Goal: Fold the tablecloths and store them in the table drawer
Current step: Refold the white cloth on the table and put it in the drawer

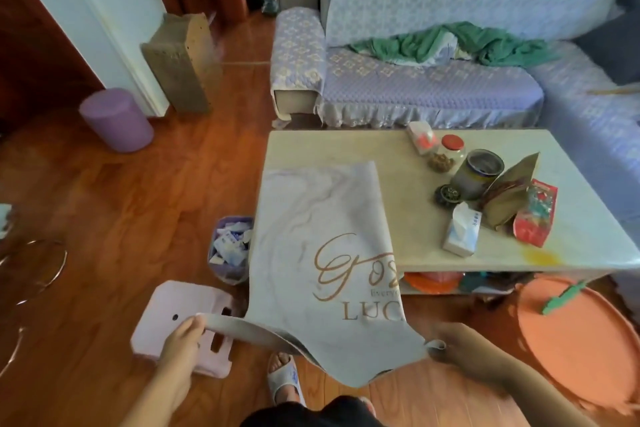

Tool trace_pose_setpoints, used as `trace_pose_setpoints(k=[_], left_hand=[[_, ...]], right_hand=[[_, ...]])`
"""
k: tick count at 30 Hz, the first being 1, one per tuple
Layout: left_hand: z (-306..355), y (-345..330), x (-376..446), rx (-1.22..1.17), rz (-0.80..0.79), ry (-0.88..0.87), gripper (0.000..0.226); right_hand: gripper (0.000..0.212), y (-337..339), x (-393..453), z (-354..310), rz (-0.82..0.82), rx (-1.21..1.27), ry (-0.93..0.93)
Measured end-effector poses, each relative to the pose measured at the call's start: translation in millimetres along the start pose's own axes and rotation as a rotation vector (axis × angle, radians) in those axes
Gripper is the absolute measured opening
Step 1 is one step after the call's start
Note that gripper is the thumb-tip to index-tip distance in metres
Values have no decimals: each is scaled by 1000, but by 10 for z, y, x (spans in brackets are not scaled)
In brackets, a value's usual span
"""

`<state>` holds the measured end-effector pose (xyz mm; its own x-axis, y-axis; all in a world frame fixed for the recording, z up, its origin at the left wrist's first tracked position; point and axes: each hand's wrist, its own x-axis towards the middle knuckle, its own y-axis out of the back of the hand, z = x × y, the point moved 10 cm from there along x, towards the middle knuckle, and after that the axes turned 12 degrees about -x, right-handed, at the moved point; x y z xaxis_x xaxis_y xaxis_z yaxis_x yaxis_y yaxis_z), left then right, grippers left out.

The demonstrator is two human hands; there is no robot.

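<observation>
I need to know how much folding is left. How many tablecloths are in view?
1. The grey tablecloth hangs off the table's near-left edge, its near corners pinched by the left hand and right hand. More may be hidden elsewhere.

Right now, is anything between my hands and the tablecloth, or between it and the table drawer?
Nothing separates them: the left hand and right hand each pinch a near corner of the tablecloth, which drapes off the table. No drawer is visible, so that path cannot be judged; a pink stool and wastebasket stand beside the table's left end.
</observation>
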<state>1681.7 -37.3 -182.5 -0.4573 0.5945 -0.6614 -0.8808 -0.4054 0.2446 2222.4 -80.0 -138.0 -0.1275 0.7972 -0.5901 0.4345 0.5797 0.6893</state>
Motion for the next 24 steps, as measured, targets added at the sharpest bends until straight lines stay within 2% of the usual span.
trace_pose_setpoints(k=[3, 9, 11, 13, 16, 20, 22, 24], left_hand=[[255, -114, -44, -14, -63, -55, 41], [847, -260, 352, -41, -42, -121, 59], [1287, -493, 584, -24, -103, -197, 50], [1751, -792, 924, -78, -141, -250, 44], [2445, -1376, 1608, -116, -122, -289, 42], [3141, -2411, 2766, -13, -59, -478, 41], [3116, -2945, 3361, 102, -63, -528, 40], [2817, -3343, 3903, 251, -73, -529, 38]], right_hand=[[13, 242, 103, -64, 24, 68, -58], [15, 924, 578, -43, 299, 350, -223], [15, 1145, 888, -4, 350, 411, -267], [27, 1434, 1281, -5, 404, 411, -337], [26, 2021, 2020, -153, 478, 368, -399], [15, 2523, 3561, 13, 615, 378, -395], [20, 2436, 4289, 347, 708, 398, -438], [26, 2135, 4879, 664, 690, 381, -484]])
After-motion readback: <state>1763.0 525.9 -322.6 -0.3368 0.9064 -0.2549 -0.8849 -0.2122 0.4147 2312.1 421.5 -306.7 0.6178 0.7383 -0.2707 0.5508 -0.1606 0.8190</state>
